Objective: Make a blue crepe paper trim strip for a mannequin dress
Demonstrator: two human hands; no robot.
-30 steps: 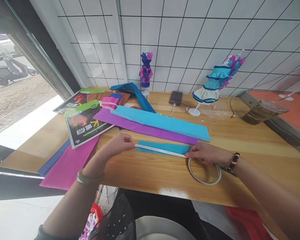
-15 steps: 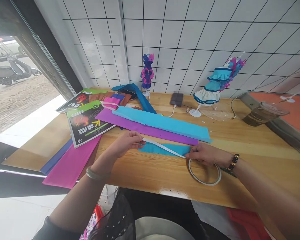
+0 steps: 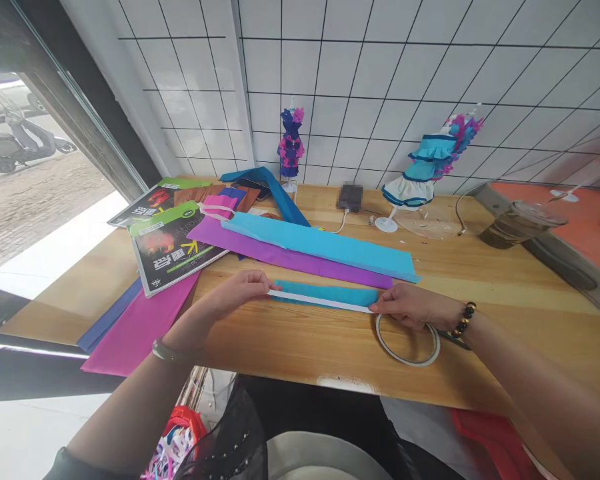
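A length of white tape (image 3: 320,301) is stretched along the near edge of a short teal paper strip (image 3: 325,291) on the wooden table. My left hand (image 3: 243,292) pinches the tape's left end, at the strip's left end. At the other end, my right hand (image 3: 405,305) grips the tape close to its roll (image 3: 409,360), a thin ring that lies under and in front of the fingers. A dark object, mostly hidden, lies beneath my right wrist. Just beyond are a light blue strip (image 3: 320,247) and a purple strip (image 3: 300,259).
Magazines (image 3: 175,257) and pink paper (image 3: 143,327) lie at the left. Two small dressed figures, one in navy and pink (image 3: 291,143), one in blue frills (image 3: 423,170), stand by the tiled wall. A lidded cup (image 3: 517,227) is at the right.
My left hand has moved left and slightly down, drawing the tape from a slant into a nearly level line along the teal strip's near edge. My right hand stays almost in place.
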